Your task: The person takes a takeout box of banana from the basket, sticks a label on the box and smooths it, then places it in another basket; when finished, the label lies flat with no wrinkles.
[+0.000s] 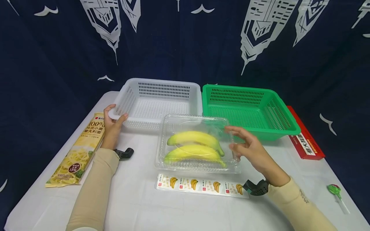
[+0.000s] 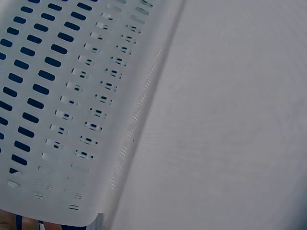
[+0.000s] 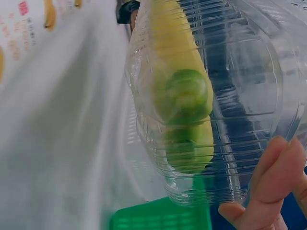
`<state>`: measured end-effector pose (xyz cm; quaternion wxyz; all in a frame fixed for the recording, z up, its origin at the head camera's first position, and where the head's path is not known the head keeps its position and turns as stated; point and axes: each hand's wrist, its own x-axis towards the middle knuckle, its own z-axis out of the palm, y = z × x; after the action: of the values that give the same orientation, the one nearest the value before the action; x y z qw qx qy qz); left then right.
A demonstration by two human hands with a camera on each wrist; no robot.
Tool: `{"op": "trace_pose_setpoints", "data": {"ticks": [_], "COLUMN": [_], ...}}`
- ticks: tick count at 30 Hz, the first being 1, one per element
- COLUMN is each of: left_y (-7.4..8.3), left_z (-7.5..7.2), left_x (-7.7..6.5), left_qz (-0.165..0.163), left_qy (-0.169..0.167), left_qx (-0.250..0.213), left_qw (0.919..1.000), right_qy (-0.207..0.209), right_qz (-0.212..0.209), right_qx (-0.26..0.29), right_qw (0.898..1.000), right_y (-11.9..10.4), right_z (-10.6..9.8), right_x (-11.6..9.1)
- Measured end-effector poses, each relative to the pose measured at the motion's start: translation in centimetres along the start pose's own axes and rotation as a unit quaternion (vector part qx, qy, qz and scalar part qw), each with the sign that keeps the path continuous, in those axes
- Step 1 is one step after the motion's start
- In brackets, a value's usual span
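My left hand point(image 1: 112, 128) grips the front left corner of a white perforated basket point(image 1: 160, 107), fingers over the rim; in the left wrist view the fingertips show at the bottom left, by the basket point(image 2: 53, 129). A clear plastic clamshell box point(image 1: 185, 123), its lid down, holds two yellow bananas point(image 1: 192, 138) with greenish ends. My right hand point(image 1: 254, 150) holds that box at its right side, thumb and fingers spread along the edge. Seen from the right wrist, fingers point(image 3: 273, 187) press on the ribbed plastic near its corner. The box overlaps the fronts of both baskets.
A green basket point(image 1: 237, 118) adjoins the white one on the right. Below the box lies a strip of banana stickers point(image 1: 202, 186). A pasta packet point(image 1: 78, 154) lies along the left edge; a red box point(image 1: 307, 144) and a green lollipop point(image 1: 335, 191) are at the right.
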<state>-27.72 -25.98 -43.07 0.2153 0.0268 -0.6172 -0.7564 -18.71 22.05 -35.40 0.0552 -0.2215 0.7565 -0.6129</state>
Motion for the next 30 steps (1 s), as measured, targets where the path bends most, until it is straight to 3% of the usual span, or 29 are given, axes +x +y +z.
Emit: {"op": "trace_pose_setpoints", "data": {"ticks": [6,16,30], "left_y": [0.1,0.2,0.0], "left_z": [0.2,0.1,0.2], "left_x": [0.0,0.0,0.0], "left_qz": [0.001,-0.008,-0.006], "left_qy": [-0.001,0.001,0.0], "left_qx": [0.001,0.003,0.001], "left_qw": [1.0,1.0,1.0], "right_qy": [0.002,0.003,0.002], "right_qz": [0.029,0.005,0.023], "right_qx": [-0.019,-0.009,-0.01], "right_qw": [0.999,1.0,1.0], "right_y": [1.5,2.8,5.2], "right_z": [-0.2,-0.3,-1.3], "right_x": [-1.1,-2.4,-2.6]}}
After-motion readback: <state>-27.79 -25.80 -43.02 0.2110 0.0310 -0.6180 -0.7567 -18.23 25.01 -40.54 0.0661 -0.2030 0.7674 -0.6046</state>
